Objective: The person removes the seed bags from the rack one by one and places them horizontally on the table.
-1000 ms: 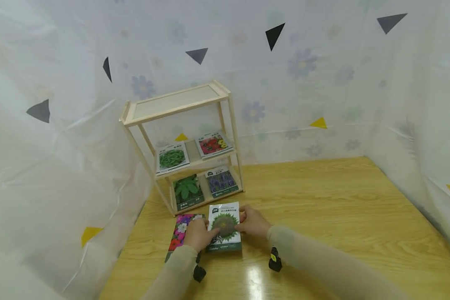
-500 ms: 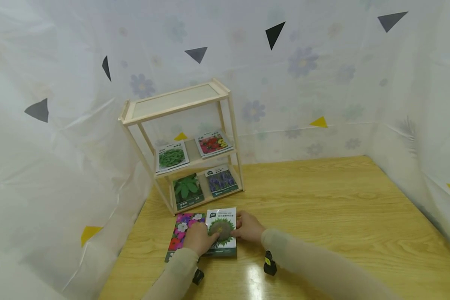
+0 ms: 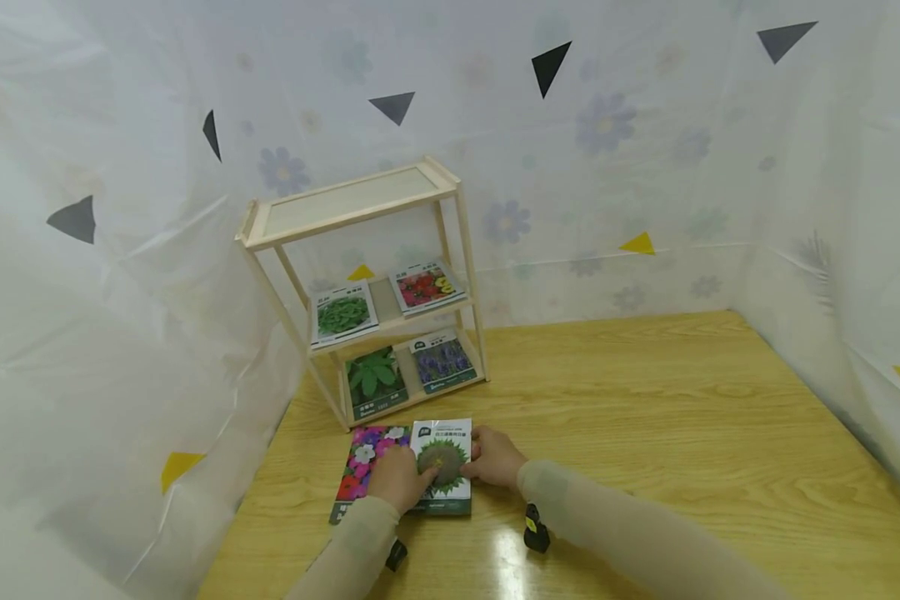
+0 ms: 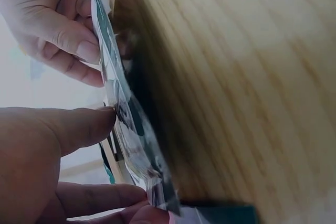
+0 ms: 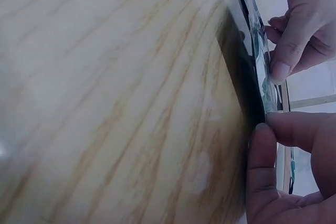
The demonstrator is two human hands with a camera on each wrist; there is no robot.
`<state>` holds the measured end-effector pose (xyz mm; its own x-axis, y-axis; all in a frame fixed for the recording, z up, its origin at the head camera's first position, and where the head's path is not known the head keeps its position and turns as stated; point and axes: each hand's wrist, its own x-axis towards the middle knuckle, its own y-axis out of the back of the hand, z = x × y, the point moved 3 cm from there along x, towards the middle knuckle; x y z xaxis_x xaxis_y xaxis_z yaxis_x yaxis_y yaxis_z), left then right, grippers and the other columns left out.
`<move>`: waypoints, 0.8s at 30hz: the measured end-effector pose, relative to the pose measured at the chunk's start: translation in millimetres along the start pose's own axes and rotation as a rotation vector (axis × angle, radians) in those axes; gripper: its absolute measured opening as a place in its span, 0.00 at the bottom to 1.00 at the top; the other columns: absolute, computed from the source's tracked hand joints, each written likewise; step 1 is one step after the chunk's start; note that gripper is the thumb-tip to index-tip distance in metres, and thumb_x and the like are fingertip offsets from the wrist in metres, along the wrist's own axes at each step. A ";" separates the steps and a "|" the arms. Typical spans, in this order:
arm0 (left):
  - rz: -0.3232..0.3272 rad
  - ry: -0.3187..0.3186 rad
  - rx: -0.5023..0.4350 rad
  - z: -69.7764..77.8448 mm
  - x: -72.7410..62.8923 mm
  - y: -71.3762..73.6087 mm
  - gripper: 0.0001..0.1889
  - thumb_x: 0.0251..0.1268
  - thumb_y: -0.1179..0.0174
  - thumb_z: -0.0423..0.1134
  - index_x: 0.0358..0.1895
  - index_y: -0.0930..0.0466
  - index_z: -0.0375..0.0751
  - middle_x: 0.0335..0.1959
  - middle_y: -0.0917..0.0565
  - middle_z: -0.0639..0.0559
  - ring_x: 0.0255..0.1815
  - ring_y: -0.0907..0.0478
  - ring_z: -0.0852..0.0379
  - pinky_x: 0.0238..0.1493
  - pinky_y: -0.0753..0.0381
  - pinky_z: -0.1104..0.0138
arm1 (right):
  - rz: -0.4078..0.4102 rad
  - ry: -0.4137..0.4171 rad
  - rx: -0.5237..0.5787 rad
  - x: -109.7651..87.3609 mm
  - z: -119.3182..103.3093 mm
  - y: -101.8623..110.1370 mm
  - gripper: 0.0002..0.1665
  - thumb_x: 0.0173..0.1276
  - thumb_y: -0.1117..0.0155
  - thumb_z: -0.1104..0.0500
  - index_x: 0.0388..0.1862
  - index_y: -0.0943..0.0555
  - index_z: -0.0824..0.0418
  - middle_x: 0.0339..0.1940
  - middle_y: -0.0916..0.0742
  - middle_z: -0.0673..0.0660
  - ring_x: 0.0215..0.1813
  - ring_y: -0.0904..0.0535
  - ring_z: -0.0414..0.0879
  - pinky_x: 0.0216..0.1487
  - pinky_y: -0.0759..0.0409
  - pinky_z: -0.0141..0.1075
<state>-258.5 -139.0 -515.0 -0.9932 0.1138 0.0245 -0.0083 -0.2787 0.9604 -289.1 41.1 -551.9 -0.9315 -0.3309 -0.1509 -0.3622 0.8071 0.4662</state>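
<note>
A white seed packet [image 3: 444, 450] with a spiky green flower picture lies low over the tabletop, its near edge dark green. My left hand [image 3: 397, 479] holds its left side, thumb on the printed face and fingers at the edge. At the right edge my right hand [image 3: 497, 457] pinches it between thumb and fingertip; in the right wrist view the right hand [image 5: 294, 156] shows a finger below that edge. A shadowed gap shows under the packet [image 4: 134, 129] in the left wrist view. A pink and red flower packet [image 3: 358, 467] lies just left, partly covered by my left hand.
A wooden rack [image 3: 352, 218] stands behind. Its middle shelf bears a green leaf packet [image 3: 343, 317] and a red flower packet [image 3: 425, 287]; its bottom shelf bears a dark leaf packet [image 3: 375, 379] and a purple flower packet [image 3: 442, 362]. The wooden table [image 3: 645, 417] stretches right.
Both hands have brought the white seed packet slightly left and nearer to me, beside the pink flower packet. The movement is very small in the last half second.
</note>
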 end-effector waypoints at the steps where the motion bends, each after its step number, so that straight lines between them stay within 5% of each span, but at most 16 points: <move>1: -0.005 -0.001 0.004 0.2 -0.2 -0.4 0.24 0.56 0.31 0.53 0.25 0.21 0.31 0.24 0.23 0.43 0.25 0.23 0.49 0.28 0.21 0.56 | 0.001 -0.005 -0.003 0.3 0.1 -0.4 0.40 0.56 0.27 0.63 0.64 0.35 0.73 0.28 0.22 0.54 0.25 0.28 0.45 0.27 0.28 0.36; 24: -0.021 -0.013 0.061 -0.4 1.4 -3.2 0.24 0.56 0.32 0.54 0.26 0.19 0.31 0.25 0.21 0.43 0.30 0.21 0.47 0.35 0.20 0.54 | 0.030 0.021 -0.127 -1.1 -2.2 -2.6 0.39 0.54 0.25 0.60 0.61 0.32 0.72 0.31 0.23 0.53 0.29 0.28 0.45 0.30 0.29 0.38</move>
<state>-259.8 -138.3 -518.1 -0.9913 0.1317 0.0072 -0.0218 -0.2174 0.9758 -287.0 38.2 -551.1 -0.9407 -0.3185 -0.1173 -0.3256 0.7492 0.5768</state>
